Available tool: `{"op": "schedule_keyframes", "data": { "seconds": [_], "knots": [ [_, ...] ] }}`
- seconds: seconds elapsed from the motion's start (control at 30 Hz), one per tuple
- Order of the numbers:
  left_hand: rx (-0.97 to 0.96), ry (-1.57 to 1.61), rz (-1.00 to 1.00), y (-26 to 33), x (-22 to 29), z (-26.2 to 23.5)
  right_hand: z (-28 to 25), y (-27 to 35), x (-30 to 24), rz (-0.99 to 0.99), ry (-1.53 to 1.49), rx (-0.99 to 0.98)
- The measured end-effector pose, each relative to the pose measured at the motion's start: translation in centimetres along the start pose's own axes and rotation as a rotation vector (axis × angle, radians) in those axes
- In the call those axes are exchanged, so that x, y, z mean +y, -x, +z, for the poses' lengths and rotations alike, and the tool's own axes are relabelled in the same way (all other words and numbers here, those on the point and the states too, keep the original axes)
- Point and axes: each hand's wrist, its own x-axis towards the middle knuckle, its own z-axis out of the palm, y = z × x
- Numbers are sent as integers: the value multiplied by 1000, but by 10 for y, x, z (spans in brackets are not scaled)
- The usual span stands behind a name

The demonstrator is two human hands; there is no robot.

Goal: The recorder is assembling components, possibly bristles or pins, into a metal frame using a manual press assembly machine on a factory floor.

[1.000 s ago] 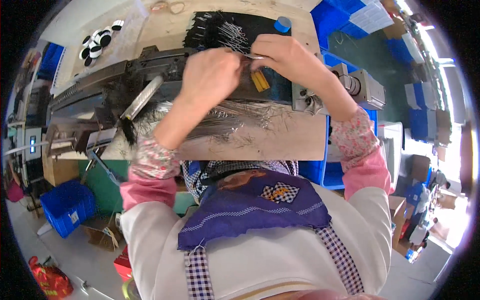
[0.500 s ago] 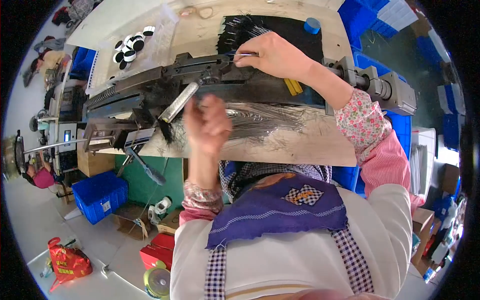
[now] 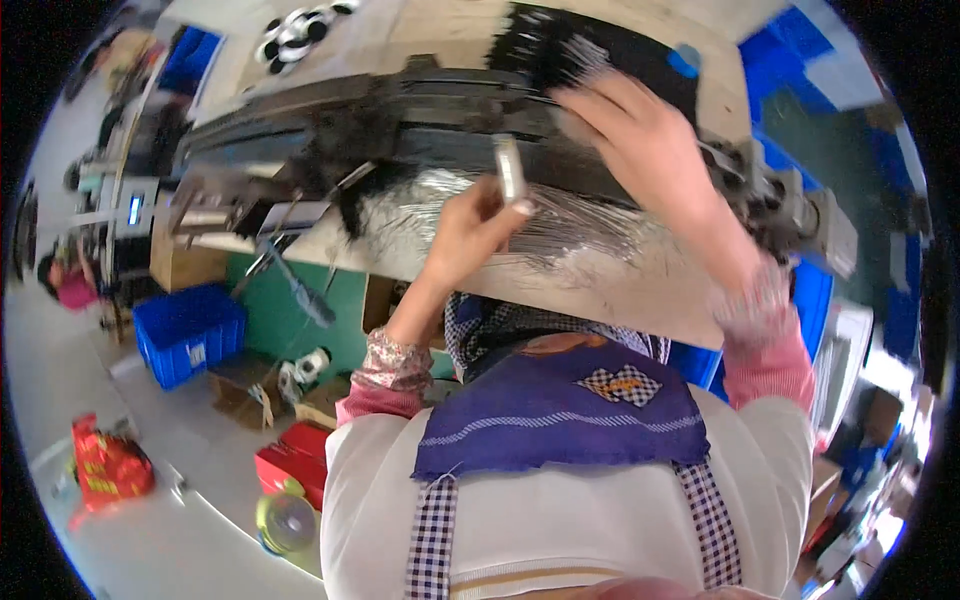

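Metal strip (image 3: 510, 168) pinched upright in left hand (image 3: 472, 228); right hand (image 3: 640, 140) spread over black bristles (image 3: 560, 55).

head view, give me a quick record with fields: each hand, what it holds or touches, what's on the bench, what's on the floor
left hand: left hand raised over the bench, pinching a small metal piece upright between thumb and fingers
right hand: right hand blurred, fingers spread on the black bristle bundle; a grip cannot be told
bench: wooden bench carrying a long dark machine and a sheet of thin silvery wires
floor left: blue crate, red bag, red box
clothing: blue cloth on the chest, pink sleeves
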Motion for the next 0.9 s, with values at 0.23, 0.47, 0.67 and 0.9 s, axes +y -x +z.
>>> {"op": "schedule_keyframes", "data": {
  "seconds": [0.23,0.47,0.67,0.9],
  "knots": [
    [711,446,-126,22,-25,-110,21,89,7,632,238,-238],
    [727,679,108,1,-38,-83,16,94,30,804,40,-295],
    [-115,550,221,1,74,57,-24,111,-27,426,-116,-423],
    [-128,725,-177,-65,55,90,-85,105,-37,553,-199,-845]
  ]
}}
